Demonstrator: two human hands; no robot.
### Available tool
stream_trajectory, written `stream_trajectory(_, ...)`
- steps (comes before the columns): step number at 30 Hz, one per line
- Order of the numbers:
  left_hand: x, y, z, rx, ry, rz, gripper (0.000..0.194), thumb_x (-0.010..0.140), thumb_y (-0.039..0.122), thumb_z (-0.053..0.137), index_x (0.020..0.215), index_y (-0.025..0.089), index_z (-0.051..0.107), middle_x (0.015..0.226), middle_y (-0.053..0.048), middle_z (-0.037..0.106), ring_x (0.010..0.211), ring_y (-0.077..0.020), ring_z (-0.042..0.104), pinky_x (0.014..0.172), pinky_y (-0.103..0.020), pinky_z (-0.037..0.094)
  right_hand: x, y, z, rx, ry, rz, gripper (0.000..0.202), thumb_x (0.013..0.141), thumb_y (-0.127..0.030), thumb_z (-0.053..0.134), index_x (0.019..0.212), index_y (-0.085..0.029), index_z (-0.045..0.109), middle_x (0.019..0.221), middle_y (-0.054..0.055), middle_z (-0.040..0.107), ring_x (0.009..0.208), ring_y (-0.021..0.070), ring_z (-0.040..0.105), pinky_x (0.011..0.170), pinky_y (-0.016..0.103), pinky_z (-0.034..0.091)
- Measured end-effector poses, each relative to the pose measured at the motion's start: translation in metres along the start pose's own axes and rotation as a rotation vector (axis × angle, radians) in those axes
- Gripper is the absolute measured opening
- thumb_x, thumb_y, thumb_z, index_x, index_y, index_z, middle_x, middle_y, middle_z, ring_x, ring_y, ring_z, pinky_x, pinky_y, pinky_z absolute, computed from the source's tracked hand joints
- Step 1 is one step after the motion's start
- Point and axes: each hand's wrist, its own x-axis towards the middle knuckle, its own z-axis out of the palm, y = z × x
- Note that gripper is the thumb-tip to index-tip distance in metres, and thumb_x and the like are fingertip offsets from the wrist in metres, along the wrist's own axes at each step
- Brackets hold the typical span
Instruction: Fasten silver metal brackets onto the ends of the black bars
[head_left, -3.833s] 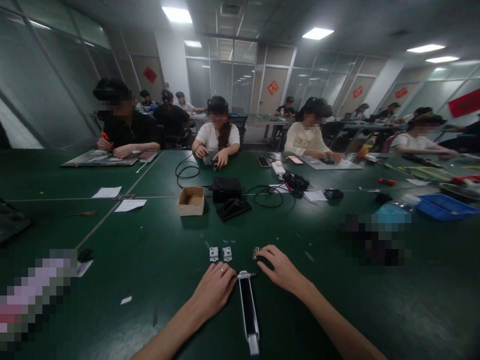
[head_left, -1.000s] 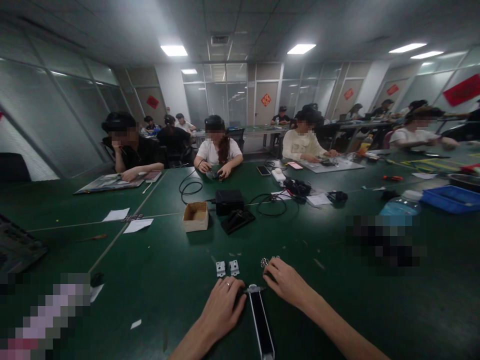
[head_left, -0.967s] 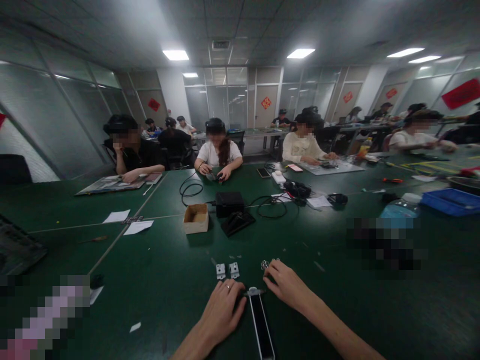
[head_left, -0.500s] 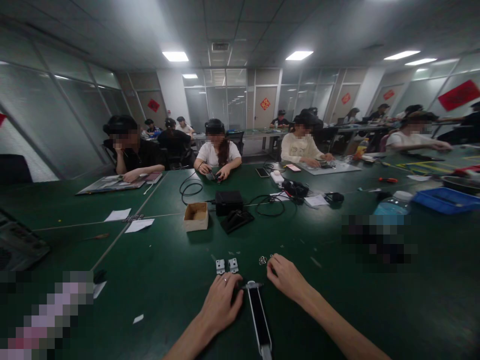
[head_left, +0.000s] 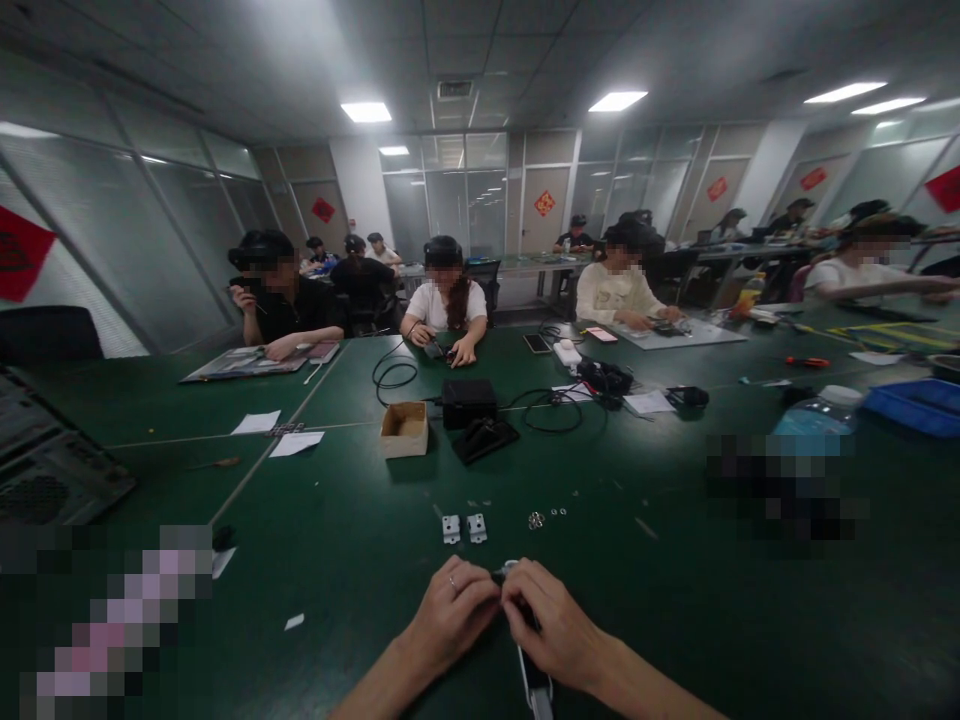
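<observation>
My left hand (head_left: 456, 615) and my right hand (head_left: 549, 625) meet at the far end of a long black bar with a metal tip (head_left: 535, 680), which lies on the green table (head_left: 360, 560) pointing at me. Both hands close their fingers on that end; the bar's top is hidden under them. Two small silver brackets (head_left: 463, 527) lie side by side just beyond my left hand. A few tiny metal washers and screws (head_left: 546, 517) rest beyond my right hand, untouched.
A small open cardboard box (head_left: 405, 428), a black device with cables (head_left: 469, 402) and a black stand (head_left: 484, 438) sit mid-table. Paper slips (head_left: 297, 443) lie left, a blue tray (head_left: 912, 407) and a plastic bottle (head_left: 817, 420) right. Several other people work across the table.
My right hand left the small metal parts and came back to the bar's end, joining my left hand there. The view shifted slightly to the left.
</observation>
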Motion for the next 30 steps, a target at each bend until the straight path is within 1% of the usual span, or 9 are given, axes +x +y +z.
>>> stream_trajectory(4,0.004,0.001,-0.002,-0.012,0.029,0.041,0.007,0.091,0.016,0.053,0.097,0.015,0.056,0.08,-0.006,0.065,0.069,-0.014,0.059,0.063,-0.026,0.046,-0.002,0.004,0.003,0.0,0.069,0.019,0.012,0.086,-0.01,0.042,0.082,-0.02,0.048,0.077,0.003,0.054,0.072,0.0159,0.051,0.065,0.027,0.042)
stream_trajectory(8,0.003,0.003,-0.004,-0.025,0.025,0.036,0.006,0.091,0.017,0.054,0.096,0.015,0.056,0.079,-0.006,0.065,0.068,-0.0138,0.059,0.063,-0.026,0.046,-0.001,0.002,0.002,0.015,0.085,0.051,0.013,0.087,-0.01,0.041,0.083,-0.02,0.047,0.077,0.003,0.053,0.071,0.0157,0.051,0.064,0.027,0.043)
stream_trajectory(13,0.0,0.002,-0.004,-0.03,-0.002,0.027,0.009,0.092,0.018,0.054,0.1,0.015,0.057,0.082,-0.006,0.065,0.07,-0.0146,0.06,0.063,-0.026,0.045,0.0,-0.001,-0.001,0.048,0.049,0.064,0.012,0.088,-0.011,0.04,0.085,-0.02,0.048,0.078,0.003,0.052,0.071,0.0153,0.051,0.063,0.027,0.043)
stream_trajectory(19,0.004,0.003,-0.007,-0.017,0.0,0.038,0.012,0.093,0.017,0.051,0.104,0.014,0.057,0.085,-0.008,0.065,0.072,-0.0148,0.06,0.066,-0.027,0.047,-0.002,0.002,-0.002,0.051,0.008,0.081,0.011,0.09,-0.013,0.041,0.086,-0.02,0.049,0.081,0.003,0.054,0.074,0.0159,0.052,0.066,0.028,0.043)
stream_trajectory(24,0.003,0.002,-0.008,-0.011,-0.042,0.037,0.014,0.091,0.018,0.054,0.105,0.015,0.057,0.087,-0.008,0.065,0.072,-0.0149,0.06,0.066,-0.027,0.048,-0.002,0.002,-0.002,0.029,-0.025,0.072,0.011,0.092,-0.015,0.042,0.089,-0.02,0.052,0.084,0.004,0.057,0.078,0.0165,0.053,0.071,0.03,0.045)
stream_trajectory(27,0.001,0.001,-0.006,-0.004,-0.035,0.01,0.015,0.091,0.018,0.054,0.106,0.016,0.057,0.089,-0.007,0.065,0.072,-0.0147,0.061,0.066,-0.028,0.049,0.001,0.004,-0.007,-0.024,-0.014,0.053,0.012,0.092,-0.016,0.043,0.092,-0.019,0.054,0.086,0.005,0.06,0.082,0.0177,0.054,0.074,0.032,0.046)
stream_trajectory(30,0.002,-0.001,-0.005,-0.005,-0.029,-0.077,0.017,0.092,0.018,0.052,0.108,0.017,0.057,0.091,-0.007,0.065,0.078,-0.0152,0.062,0.07,-0.027,0.051,0.004,0.013,-0.018,-0.103,0.037,0.059,0.014,0.092,-0.018,0.043,0.092,-0.019,0.057,0.086,0.006,0.061,0.082,0.0183,0.056,0.073,0.033,0.046)
